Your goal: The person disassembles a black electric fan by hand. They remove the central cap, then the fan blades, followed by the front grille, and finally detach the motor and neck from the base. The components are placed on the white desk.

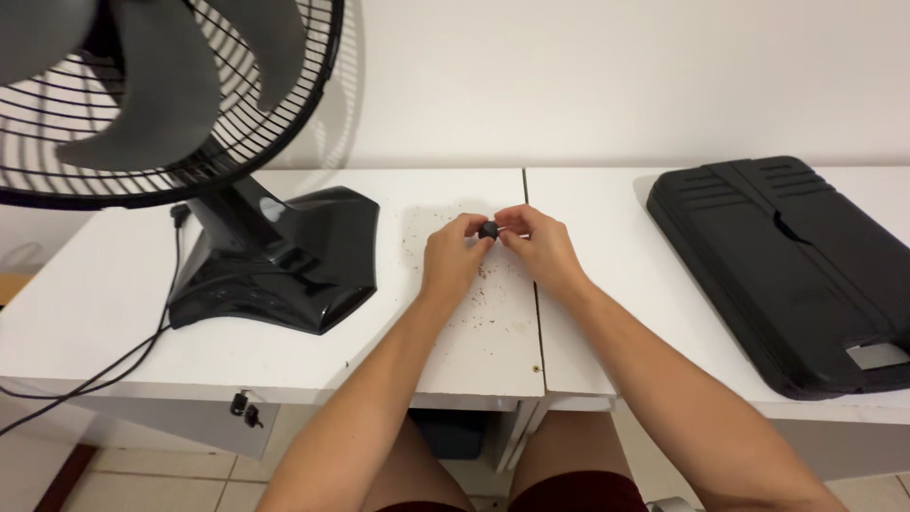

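I see both hands meeting over the middle of the white surface, pinching a small dark round knob between them: my left hand grips it from one side with its fingertips, my right hand from the other. Dark specks lie scattered beneath. A black fan stands on the left, a flat black case on the right.
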